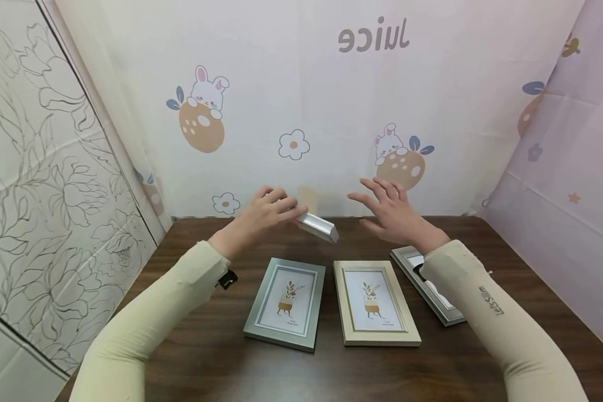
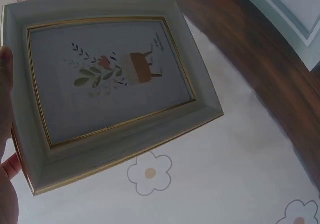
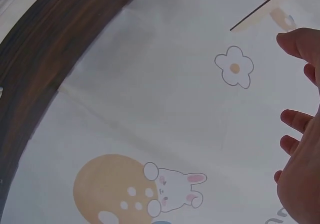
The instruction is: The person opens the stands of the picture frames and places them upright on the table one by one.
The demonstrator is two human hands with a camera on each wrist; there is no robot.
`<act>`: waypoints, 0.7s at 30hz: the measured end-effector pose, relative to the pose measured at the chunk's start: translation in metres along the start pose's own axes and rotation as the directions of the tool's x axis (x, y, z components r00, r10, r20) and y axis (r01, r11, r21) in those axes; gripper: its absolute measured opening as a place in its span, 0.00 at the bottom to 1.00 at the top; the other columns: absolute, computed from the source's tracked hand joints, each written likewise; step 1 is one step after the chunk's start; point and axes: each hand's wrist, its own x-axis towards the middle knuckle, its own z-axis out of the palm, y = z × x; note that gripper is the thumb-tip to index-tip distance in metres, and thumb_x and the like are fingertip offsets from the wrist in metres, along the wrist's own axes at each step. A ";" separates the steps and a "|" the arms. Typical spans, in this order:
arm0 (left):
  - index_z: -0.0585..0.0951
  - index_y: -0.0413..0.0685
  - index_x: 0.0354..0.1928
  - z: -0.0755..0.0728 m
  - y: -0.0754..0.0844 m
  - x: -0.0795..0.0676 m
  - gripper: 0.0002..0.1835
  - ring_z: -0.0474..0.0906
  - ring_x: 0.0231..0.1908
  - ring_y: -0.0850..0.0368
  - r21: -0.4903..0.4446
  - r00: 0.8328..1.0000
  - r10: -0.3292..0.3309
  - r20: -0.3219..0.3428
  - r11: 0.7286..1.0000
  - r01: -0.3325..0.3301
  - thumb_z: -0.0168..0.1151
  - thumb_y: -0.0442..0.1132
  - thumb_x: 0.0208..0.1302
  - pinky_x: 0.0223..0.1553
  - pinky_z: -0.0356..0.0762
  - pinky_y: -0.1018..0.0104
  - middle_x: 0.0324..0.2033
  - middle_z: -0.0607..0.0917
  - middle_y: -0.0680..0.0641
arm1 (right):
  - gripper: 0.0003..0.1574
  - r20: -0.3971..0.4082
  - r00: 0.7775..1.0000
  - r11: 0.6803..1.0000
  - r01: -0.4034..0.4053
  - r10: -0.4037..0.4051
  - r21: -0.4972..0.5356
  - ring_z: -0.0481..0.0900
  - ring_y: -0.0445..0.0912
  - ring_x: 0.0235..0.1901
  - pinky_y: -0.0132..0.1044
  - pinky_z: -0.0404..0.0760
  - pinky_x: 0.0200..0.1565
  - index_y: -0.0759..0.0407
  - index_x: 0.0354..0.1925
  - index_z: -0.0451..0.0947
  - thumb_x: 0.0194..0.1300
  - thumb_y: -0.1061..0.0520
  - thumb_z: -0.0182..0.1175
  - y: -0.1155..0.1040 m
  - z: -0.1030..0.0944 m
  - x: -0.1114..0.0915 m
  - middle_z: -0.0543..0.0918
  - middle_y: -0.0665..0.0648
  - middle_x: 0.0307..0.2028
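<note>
My left hand (image 1: 273, 211) grips one edge of a picture frame (image 1: 319, 226), held up above the back of the table and seen nearly edge-on in the head view. The left wrist view shows the front of this pale frame (image 2: 120, 134), with gold trim and a plant print. Across from it, my right hand (image 1: 389, 215) hovers with fingers spread, apart from the frame and holding nothing. Below lie a grey-green picture frame (image 1: 309, 312) and a cream picture frame (image 1: 407, 338), both face up. A silver-grey picture frame (image 1: 452, 318) is partly hidden by my right forearm.
The dark wooden table (image 1: 196, 357) ends at a printed curtain (image 1: 261, 84) with rabbits and flowers. A floral panel (image 1: 45, 167) stands along the left side, and another curtain (image 1: 573, 195) closes off the right.
</note>
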 end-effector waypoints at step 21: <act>0.80 0.46 0.50 0.014 -0.013 0.011 0.13 0.70 0.35 0.49 0.030 0.958 -0.288 -0.016 0.957 0.288 0.58 0.45 0.71 0.34 0.68 0.54 0.37 0.80 0.47 | 0.39 -0.021 0.992 0.993 -0.121 0.121 0.016 0.49 0.65 0.70 0.66 0.45 0.62 0.49 0.70 0.61 0.66 0.45 0.63 -0.016 0.022 -0.005 0.56 0.67 0.71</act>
